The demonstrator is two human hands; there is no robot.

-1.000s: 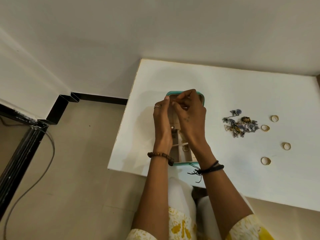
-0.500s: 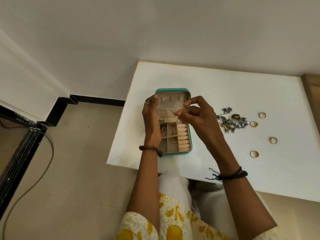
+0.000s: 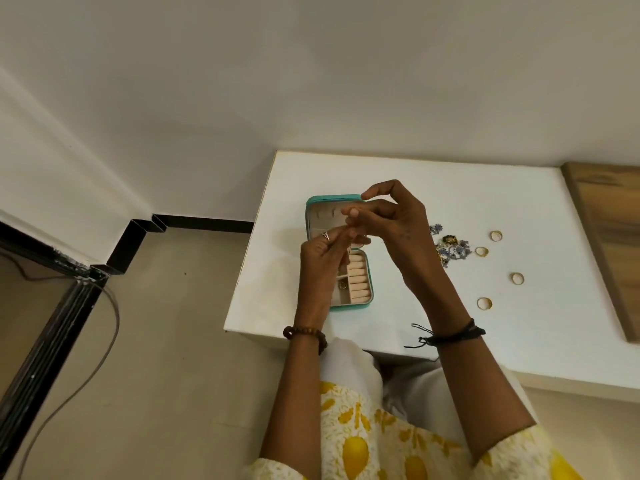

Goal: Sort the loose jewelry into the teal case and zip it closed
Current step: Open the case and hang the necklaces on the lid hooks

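1. Teal case (image 3: 367, 296) is laid open near the front-left edge of the white table (image 3: 485, 348), under both hands.
2. Left hand (image 3: 323, 258) and right hand (image 3: 398, 225) are curled, fingertips meeting; whether anything is pinched cannot be told.
3. 4 gold rings (image 3: 484, 303) and a jewelry cluster (image 3: 450, 249) are spread on open tabletop to the right.

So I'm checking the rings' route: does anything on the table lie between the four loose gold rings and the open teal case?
Yes. The tangled jewelry pile lies on the table between the upper rings and the teal case. The right hand and its forearm are also raised across that stretch. The lower rings have bare table toward the case.
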